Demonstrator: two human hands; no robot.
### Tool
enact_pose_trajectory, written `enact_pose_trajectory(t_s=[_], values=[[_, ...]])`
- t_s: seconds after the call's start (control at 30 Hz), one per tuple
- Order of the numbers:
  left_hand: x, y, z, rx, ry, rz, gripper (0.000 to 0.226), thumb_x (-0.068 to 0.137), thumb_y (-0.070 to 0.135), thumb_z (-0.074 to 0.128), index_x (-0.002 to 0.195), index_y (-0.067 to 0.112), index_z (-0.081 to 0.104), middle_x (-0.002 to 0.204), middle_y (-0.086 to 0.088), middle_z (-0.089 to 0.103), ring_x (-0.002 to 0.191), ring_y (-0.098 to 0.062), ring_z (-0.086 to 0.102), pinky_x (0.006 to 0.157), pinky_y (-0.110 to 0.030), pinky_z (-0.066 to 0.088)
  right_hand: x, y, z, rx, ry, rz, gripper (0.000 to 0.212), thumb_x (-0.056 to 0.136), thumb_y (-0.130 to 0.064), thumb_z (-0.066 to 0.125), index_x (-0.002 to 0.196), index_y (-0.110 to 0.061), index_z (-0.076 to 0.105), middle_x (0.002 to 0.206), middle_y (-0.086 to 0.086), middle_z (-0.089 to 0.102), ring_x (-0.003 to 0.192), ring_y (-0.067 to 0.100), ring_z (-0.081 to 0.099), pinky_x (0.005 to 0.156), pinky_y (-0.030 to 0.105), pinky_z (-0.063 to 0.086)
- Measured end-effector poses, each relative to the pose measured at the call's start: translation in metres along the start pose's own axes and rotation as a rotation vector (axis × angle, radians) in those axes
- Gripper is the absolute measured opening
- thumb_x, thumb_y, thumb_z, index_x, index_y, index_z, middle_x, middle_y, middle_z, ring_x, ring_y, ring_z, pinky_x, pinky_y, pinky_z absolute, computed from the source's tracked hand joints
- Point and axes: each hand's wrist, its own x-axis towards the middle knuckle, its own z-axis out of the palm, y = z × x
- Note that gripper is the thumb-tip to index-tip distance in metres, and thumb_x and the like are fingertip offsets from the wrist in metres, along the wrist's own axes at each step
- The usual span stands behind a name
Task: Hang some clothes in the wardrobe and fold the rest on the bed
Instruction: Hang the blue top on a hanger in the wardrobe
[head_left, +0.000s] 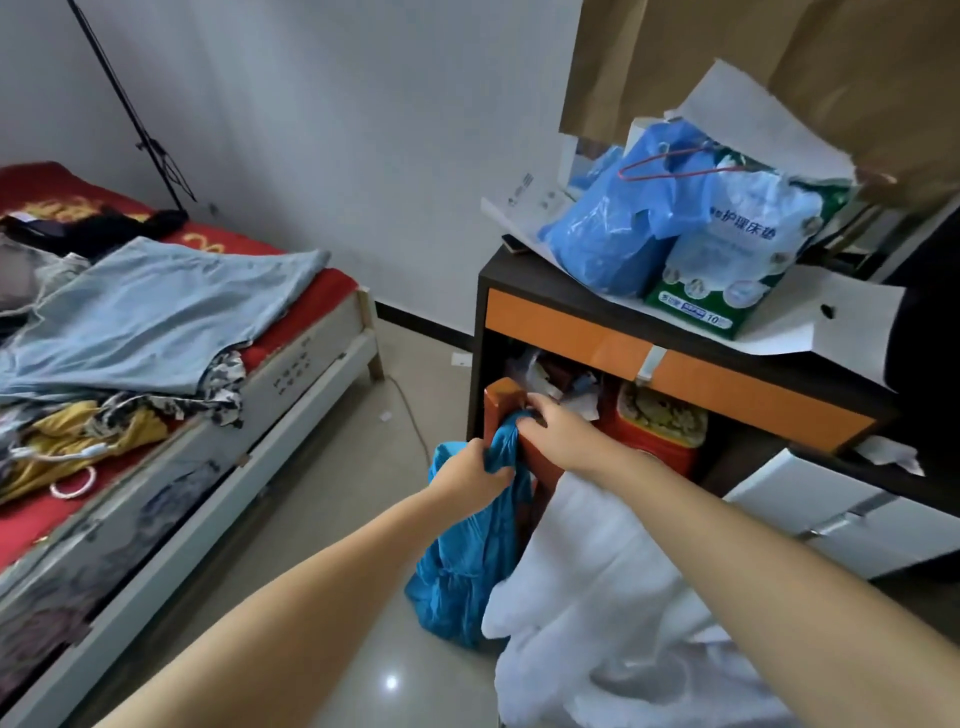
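A bright blue garment (470, 561) hangs over the back of a wooden chair (501, 397) in front of the desk. My left hand (475, 475) grips a bunch of it just below the chair's top rail. My right hand (553, 423) pinches the same blue cloth at the rail. A white garment (597, 597) drapes over the chair seat under my right forearm. On the bed (311, 374) at the left lie a pale blue garment (156, 317), a yellow one (72, 441) and dark clothes (104, 228). No wardrobe is in view.
A dark desk with an orange front (571, 325) carries blue plastic bags (628, 218), a green pack and white paper. White drawers (841, 514) stand at the right. A black stand (156, 150) leans by the wall. Tiled floor (332, 493) lies between bed and chair.
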Motion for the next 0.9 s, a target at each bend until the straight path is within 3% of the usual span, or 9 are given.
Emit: enact_pose_trajectory(t_s=[0.1, 0.2, 0.27, 0.3, 0.37, 0.43, 0.6, 0.77, 0.9], values=[[0.005, -0.005, 0.009, -0.089, -0.043, 0.001, 0.019, 0.096, 0.026, 0.048, 0.107, 0.010, 0.047, 0.081, 0.004, 0.050, 0.066, -0.009, 0.046, 0.053, -0.019, 0.034, 0.008, 0.009, -0.002, 0.069, -0.046, 0.026, 0.034, 0.099, -0.039, 0.043, 0.131, -0.025, 0.048, 0.113, -0.005, 0.054, 0.108, 0.014, 0.052, 0.091, 0.027, 0.039], [0.005, -0.005, 0.009, -0.106, -0.110, 0.030, 0.022, 0.098, 0.019, 0.042, 0.113, 0.006, 0.052, 0.102, -0.010, 0.060, 0.083, -0.017, 0.053, 0.072, -0.028, 0.042, 0.010, 0.016, -0.012, 0.130, -0.106, 0.077, 0.038, 0.101, -0.045, 0.037, 0.120, -0.019, 0.057, 0.115, 0.005, 0.062, 0.105, 0.018, 0.057, 0.094, 0.034, 0.045], [0.003, -0.007, 0.003, -0.084, -0.086, 0.053, 0.021, 0.098, 0.018, 0.041, 0.106, 0.005, 0.056, 0.101, -0.011, 0.061, 0.085, -0.018, 0.052, 0.074, -0.030, 0.040, 0.008, 0.021, -0.021, 0.144, -0.233, 0.136, 0.047, 0.100, -0.047, 0.038, 0.119, -0.013, 0.063, 0.114, 0.014, 0.067, 0.102, 0.023, 0.063, 0.096, 0.039, 0.049], [0.002, -0.008, -0.002, -0.085, -0.044, 0.075, 0.019, 0.098, 0.018, 0.041, 0.101, 0.006, 0.057, 0.095, -0.008, 0.060, 0.084, -0.018, 0.052, 0.070, -0.029, 0.038, 0.007, 0.024, -0.025, 0.043, -0.287, 0.144, 0.051, 0.099, -0.051, 0.038, 0.116, -0.012, 0.066, 0.111, 0.013, 0.069, 0.099, 0.024, 0.064, 0.093, 0.039, 0.051], [-0.001, -0.008, -0.017, -0.106, 0.084, 0.114, 0.019, 0.097, 0.017, 0.044, 0.092, 0.007, 0.059, 0.082, -0.003, 0.058, 0.076, -0.016, 0.051, 0.063, -0.026, 0.033, 0.007, 0.026, -0.032, -0.165, -0.310, 0.161, 0.059, 0.097, -0.059, 0.032, 0.105, -0.014, 0.068, 0.091, 0.008, 0.069, 0.078, 0.020, 0.062, 0.071, 0.030, 0.051], [-0.004, -0.007, -0.032, -0.138, 0.200, 0.136, 0.021, 0.095, 0.018, 0.048, 0.082, 0.006, 0.059, 0.069, 0.000, 0.052, 0.064, -0.012, 0.047, 0.057, -0.025, 0.033, 0.011, 0.024, -0.044, -0.230, -0.213, 0.144, 0.055, 0.099, -0.055, 0.028, 0.082, -0.017, 0.063, 0.067, 0.000, 0.059, 0.060, 0.013, 0.051, 0.054, 0.024, 0.038], [-0.011, 0.013, -0.068, -0.163, 0.384, 0.218, 0.034, 0.090, 0.022, 0.054, 0.057, 0.021, 0.044, 0.051, 0.008, 0.041, 0.045, -0.005, 0.038, 0.045, -0.020, 0.029, 0.032, -0.013, -0.091, 0.040, 0.076, -0.058, 0.046, 0.099, -0.040, 0.041, 0.065, -0.018, 0.062, 0.062, -0.003, 0.059, 0.059, 0.008, 0.056, 0.057, 0.026, 0.042], [-0.027, 0.009, -0.124, -0.317, 0.635, 0.161, 0.035, 0.090, 0.021, 0.054, 0.056, 0.024, 0.048, 0.046, 0.011, 0.042, 0.045, -0.002, 0.039, 0.046, -0.019, 0.027, 0.051, -0.086, -0.083, 0.140, 0.273, -0.310, 0.036, 0.093, -0.023, 0.046, 0.060, -0.018, 0.060, 0.062, -0.003, 0.058, 0.059, 0.008, 0.053, 0.053, 0.023, 0.042], [-0.069, -0.029, -0.158, -0.322, 0.598, 0.103, 0.030, 0.093, 0.021, 0.053, 0.071, 0.002, 0.057, 0.059, 0.000, 0.046, 0.056, -0.012, 0.040, 0.057, -0.028, 0.031, 0.054, -0.155, -0.047, 0.335, 0.230, -0.427, 0.037, 0.094, -0.021, 0.047, 0.060, -0.020, 0.061, 0.060, -0.006, 0.057, 0.062, 0.011, 0.050, 0.059, 0.027, 0.040]])
